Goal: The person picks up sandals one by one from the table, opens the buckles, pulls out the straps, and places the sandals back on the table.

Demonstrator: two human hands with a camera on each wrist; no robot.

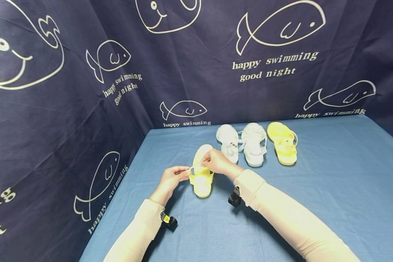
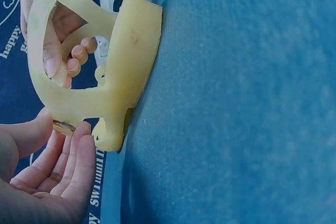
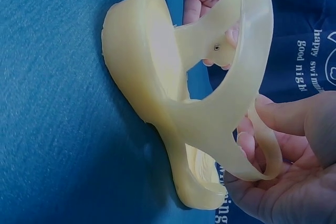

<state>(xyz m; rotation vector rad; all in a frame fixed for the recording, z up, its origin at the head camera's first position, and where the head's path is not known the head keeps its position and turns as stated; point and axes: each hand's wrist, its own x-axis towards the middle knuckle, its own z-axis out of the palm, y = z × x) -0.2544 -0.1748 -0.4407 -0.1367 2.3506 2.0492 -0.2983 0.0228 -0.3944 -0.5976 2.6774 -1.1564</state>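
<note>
A yellow sandal (image 1: pixel 202 181) lies sole down on the blue cloth, its toe pointing away. At its left side my left hand (image 1: pixel 173 178) pinches the edge of the strap between thumb and fingers. A small metallic piece, perhaps a buckle (image 2: pixel 64 126), shows at those fingertips in the left wrist view. My right hand (image 1: pixel 217 162) reaches over the sandal from the right. In the right wrist view, its thumb and fingers hold the thin looped strap (image 3: pixel 270 148). The exact fingertip contact there is partly hidden.
Two white sandals (image 1: pixel 253 143) stand side by side behind and right of my right hand. Another yellow sandal (image 1: pixel 283 143) lies farther right. A dark blue curtain (image 1: pixel 190 72) with fish drawings borders the table (image 1: pixel 281 203) at the back and left.
</note>
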